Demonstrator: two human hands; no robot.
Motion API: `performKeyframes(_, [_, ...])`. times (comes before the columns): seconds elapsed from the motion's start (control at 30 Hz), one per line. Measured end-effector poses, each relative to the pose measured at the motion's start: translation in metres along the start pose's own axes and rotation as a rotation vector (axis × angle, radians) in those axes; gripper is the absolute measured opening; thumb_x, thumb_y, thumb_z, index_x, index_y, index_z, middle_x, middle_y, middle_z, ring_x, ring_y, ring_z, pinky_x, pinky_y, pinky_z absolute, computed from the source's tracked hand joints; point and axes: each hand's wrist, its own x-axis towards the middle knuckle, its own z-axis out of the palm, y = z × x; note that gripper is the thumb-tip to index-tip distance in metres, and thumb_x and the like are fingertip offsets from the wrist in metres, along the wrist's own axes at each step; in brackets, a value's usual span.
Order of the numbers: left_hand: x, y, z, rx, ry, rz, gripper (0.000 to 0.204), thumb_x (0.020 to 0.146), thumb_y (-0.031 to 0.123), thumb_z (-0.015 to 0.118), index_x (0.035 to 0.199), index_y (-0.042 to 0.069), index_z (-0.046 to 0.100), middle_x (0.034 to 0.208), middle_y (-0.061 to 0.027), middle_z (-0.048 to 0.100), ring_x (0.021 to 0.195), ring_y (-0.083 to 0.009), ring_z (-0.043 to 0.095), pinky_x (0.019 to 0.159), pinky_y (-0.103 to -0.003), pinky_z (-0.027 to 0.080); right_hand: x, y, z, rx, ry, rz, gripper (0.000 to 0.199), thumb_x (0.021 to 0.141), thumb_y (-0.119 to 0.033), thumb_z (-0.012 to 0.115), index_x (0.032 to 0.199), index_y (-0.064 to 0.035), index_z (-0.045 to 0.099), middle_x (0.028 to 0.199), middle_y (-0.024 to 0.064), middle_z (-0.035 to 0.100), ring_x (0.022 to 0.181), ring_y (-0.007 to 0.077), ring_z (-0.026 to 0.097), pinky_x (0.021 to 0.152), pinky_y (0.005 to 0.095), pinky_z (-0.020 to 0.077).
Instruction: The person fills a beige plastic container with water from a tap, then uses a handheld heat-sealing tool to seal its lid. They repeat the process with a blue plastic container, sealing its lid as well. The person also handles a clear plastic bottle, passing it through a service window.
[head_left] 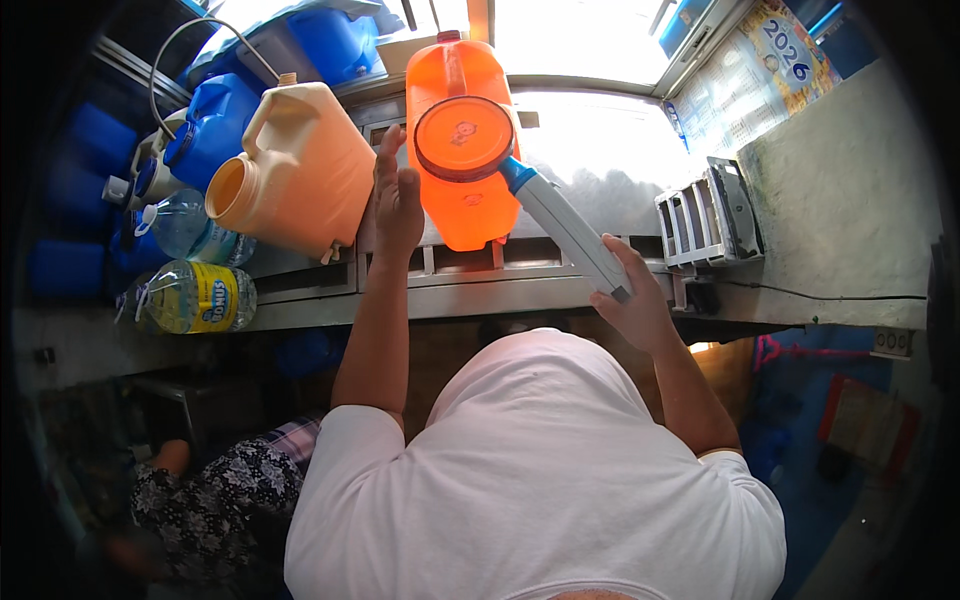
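The right hand (pixel 635 300) is closed around the grey handle of a tool (pixel 560 215) whose blue neck carries a round orange disc (pixel 463 138); the disc lies flat against the face of an orange jerrycan (pixel 462 210). That can stands upright on a steel counter (pixel 480 295), red cap at the top, in front of a bright window. The left hand (pixel 397 205) is open, fingers straight and together, its palm resting against the can's left side.

Just left of it, a pale peach jug (pixel 300 175) with a moulded handle lies tipped on its side, its wide open mouth facing left. Farther left, blue water containers (pixel 215 125) stand crowded together. Two clear plastic bottles sit at the counter's left end: one with a blue cap (pixel 185 225), and below it one lying on its side with a yellow and blue label (pixel 195 297).

On the right, a grey metal rack (pixel 705 225) sits on the counter. Above it a wall calendar (pixel 760 75) hangs, white gridded sheet under a yellow and blue header strip. A person in patterned fabric (pixel 225 495) is at lower left.
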Motion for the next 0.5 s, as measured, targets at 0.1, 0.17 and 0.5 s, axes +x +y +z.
performKeyframes(0.1, [0.038,-0.001,0.008,-0.088,-0.054,0.054,0.091,0.098,0.074,0.031,0.159,0.007,0.023,0.153,-0.0205,0.041,0.144,-0.0283,0.036,0.118,-0.04,0.028,-0.011,-0.015,0.018,-0.065,-0.018,-0.047,0.077,0.08,-0.009,0.078,0.149,-0.0101,0.044,0.131,0.0165,0.061,0.116,0.0238,0.062,0.099,0.0363,0.0482])
performKeyframes(0.17, [0.041,0.002,0.008,-0.094,-0.089,0.035,0.095,0.097,0.075,0.031,0.161,0.006,0.016,0.154,-0.0223,0.04,0.144,-0.029,0.037,0.118,-0.04,0.028,-0.015,-0.024,0.026,-0.079,-0.022,-0.067,0.077,0.079,-0.009,0.079,0.149,-0.0101,0.044,0.132,0.0179,0.061,0.117,0.0276,0.062,0.1,0.038,0.0482])
performKeyframes(0.5, [-0.05,0.019,-0.017,-0.043,-0.124,0.173,0.101,0.092,0.082,0.025,0.159,0.007,0.021,0.142,-0.0173,0.055,0.141,-0.0285,0.043,0.12,-0.046,0.023,-0.01,-0.055,0.052,-0.159,0.012,-0.135,0.076,0.08,-0.012,0.078,0.147,-0.0108,0.044,0.134,0.0187,0.06,0.121,0.0365,0.06,0.1,0.0422,0.0496])
